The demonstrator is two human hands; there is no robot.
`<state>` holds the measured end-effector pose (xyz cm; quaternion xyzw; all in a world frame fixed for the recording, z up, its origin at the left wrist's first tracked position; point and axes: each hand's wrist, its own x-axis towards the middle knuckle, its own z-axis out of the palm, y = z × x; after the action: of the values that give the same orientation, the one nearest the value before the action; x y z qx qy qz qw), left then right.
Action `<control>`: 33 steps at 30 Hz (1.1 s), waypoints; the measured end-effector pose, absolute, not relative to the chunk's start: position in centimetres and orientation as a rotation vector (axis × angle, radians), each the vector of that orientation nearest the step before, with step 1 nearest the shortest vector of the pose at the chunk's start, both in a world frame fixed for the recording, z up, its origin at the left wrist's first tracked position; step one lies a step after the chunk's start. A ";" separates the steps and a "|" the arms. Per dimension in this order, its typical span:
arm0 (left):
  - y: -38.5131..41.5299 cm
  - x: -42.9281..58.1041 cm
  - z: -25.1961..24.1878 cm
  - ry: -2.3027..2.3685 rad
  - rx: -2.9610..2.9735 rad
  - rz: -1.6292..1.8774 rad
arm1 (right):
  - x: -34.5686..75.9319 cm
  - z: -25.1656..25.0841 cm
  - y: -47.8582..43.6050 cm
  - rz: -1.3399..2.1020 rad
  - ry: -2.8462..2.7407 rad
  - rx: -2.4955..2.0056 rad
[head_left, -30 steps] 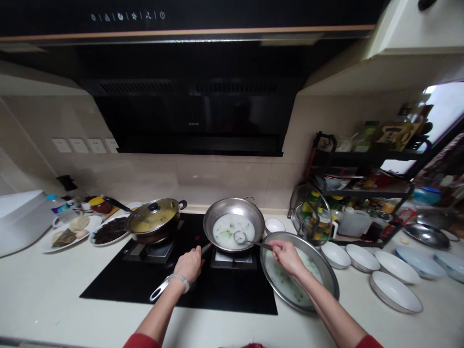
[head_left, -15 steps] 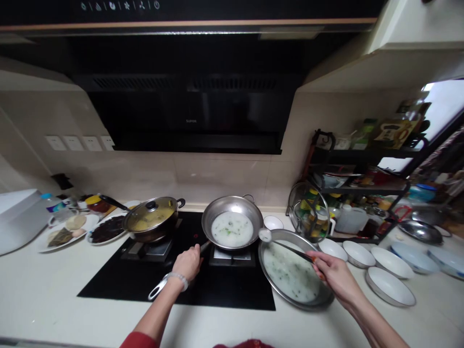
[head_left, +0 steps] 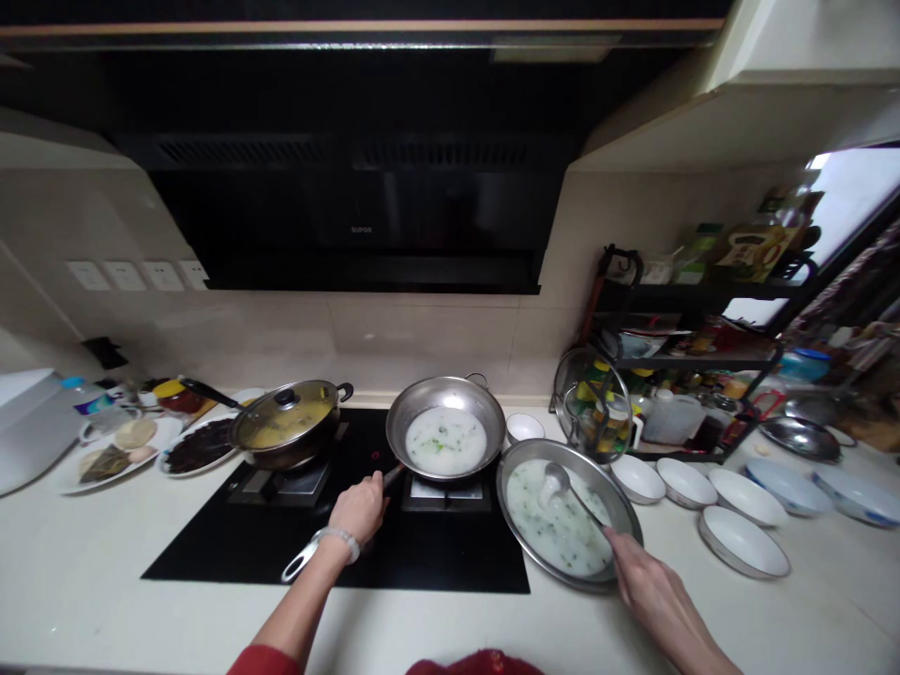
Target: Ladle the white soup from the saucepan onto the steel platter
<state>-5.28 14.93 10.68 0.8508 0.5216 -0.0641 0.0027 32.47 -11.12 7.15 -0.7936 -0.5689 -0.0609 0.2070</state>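
My left hand (head_left: 359, 511) is wrapped round the long handle of a steel wok (head_left: 406, 412) on the right burner. White soup with bits of green (head_left: 445, 442) lies in that wok. In my right hand (head_left: 643, 570) is the handle of a ladle (head_left: 557, 479), its bowl tipped over the soup in a wide steel basin (head_left: 628, 514). The basin stands on the counter just right of the cooktop and holds white soup with green flecks (head_left: 555, 530).
A lidded pan (head_left: 288, 422) with yellowish food sits on the left burner. Plates of food, including a dark one (head_left: 201, 447), are at the left. Several white bowls (head_left: 743, 542) stand right of the basin, before a spice rack (head_left: 696, 358). A small bowl (head_left: 524, 428) is behind the basin.
The ladle has moved from the gap between wok and basin to over the basin's soup. My right hand has shifted down and turned. My left hand keeps its hold on the wok handle.
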 end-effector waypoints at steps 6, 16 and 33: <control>14.9 -5.2 11.0 1.633 2.652 -0.197 | 32.1 10.2 -9.9 -0.111 -1.342 -2.106; 15.1 -5.4 10.4 1.608 2.694 -0.166 | 26.4 15.8 -2.8 0.386 -1.162 -1.875; 14.8 -5.1 11.1 1.632 2.641 -0.182 | 23.5 14.1 5.0 0.281 -1.681 -2.041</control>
<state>-5.13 14.81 11.06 0.8491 0.5248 -0.0585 0.0159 23.46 5.02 14.11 -0.7453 -0.6140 0.1027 0.2388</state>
